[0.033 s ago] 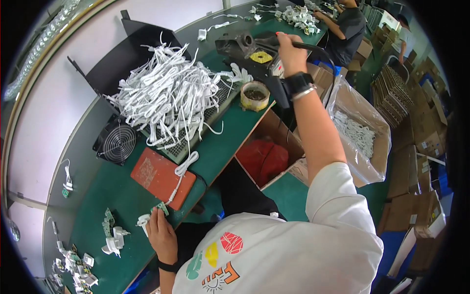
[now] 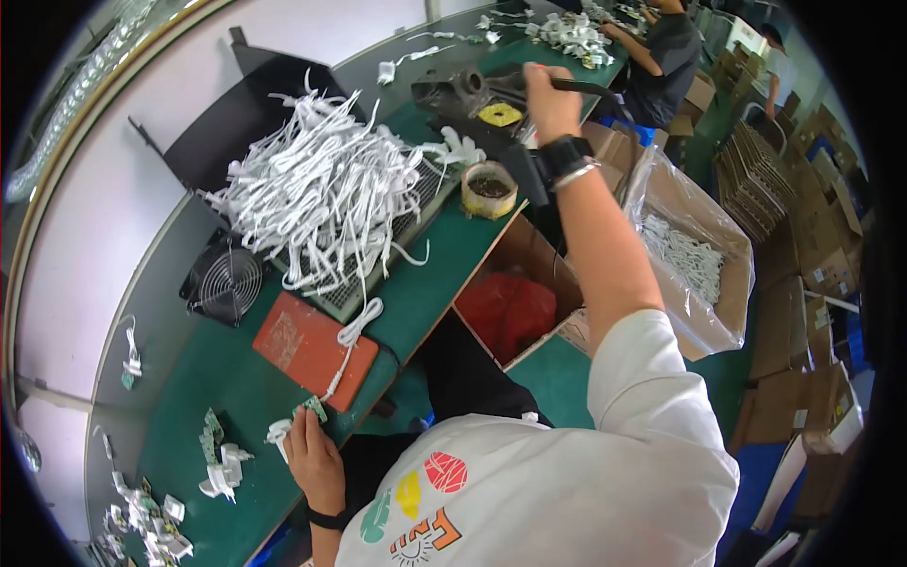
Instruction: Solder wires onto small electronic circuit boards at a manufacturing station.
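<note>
While the left hand (image 2: 316,463) stays put beside the lower end of the red block (image 2: 295,340), the right hand (image 2: 556,106) has drifted slightly leftward, closer to the yellow sponge (image 2: 500,115); little else differs, apart from a small sway of the whole view. For the work, that shift means little so far: the board (image 2: 316,406) remains at the block's lower edge, well apart from the right hand and whatever it carries. The left grip is pinching the board at the fingertips, with a white casing (image 2: 278,432) just beside the fingers. One cable (image 2: 351,333) lies across the block, looped at its upper part, its lower end reaching the board. The right grip is closed round a black handle (image 2: 572,86), from which a dark cord trails off to the right; the far tip seems to be lost behind the hand and the blur near the holder (image 2: 453,90), so I cannot say what it touches. Farther up the desk (image 2: 208,364) from the board sits the white heap (image 2: 321,189) (a thick tangle of similar cables), with the cup (image 2: 489,205) between it and the right forearm.
</note>
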`<state>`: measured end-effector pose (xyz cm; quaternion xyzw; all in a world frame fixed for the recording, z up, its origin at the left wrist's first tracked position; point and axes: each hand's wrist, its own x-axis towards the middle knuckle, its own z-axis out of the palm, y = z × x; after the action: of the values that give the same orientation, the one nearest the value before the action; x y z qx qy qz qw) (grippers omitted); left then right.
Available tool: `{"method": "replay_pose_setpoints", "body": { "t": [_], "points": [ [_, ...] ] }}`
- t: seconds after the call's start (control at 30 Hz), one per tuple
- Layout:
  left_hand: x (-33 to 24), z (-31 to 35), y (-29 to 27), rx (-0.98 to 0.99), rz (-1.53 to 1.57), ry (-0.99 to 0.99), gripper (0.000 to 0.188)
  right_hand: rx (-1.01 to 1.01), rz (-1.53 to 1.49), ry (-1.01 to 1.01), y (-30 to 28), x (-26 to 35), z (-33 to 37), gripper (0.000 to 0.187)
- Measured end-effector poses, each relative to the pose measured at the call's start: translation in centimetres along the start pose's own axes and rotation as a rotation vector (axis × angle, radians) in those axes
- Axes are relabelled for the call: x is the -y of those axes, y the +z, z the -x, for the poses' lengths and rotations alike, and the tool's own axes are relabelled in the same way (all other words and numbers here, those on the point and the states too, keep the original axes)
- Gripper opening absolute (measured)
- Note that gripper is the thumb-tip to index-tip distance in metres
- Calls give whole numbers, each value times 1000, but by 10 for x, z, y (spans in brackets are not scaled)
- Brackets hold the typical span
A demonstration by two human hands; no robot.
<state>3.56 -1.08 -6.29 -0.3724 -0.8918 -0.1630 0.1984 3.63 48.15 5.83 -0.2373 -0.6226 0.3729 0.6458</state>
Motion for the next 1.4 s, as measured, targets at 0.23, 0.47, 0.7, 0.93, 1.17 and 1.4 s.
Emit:
{"method": "replay_pose_setpoints", "body": {
  "t": [0.23,0.47,0.7,0.93,1.17,1.4],
  "points": [
    [8,9,1,16,-63,-10,32,566,-545,712,26,-44,34,26],
    [1,0,-7,38,-12,8,32,1450,-194,824,-108,-58,207,38],
    [2,-3,-4,29,-2,6,32,900,955,1213,-287,-287,458,46],
    [0,-2,-4,52,-22,-22,31,1873,1030,144,-182,-288,398,40],
    [2,4,-2,1,-33,5,33,1351,728,853,-100,-375,387,31],
    [7,5,2,36,-47,-16,34,1683,1206,630,-36,-396,370,34]
  ]
}}
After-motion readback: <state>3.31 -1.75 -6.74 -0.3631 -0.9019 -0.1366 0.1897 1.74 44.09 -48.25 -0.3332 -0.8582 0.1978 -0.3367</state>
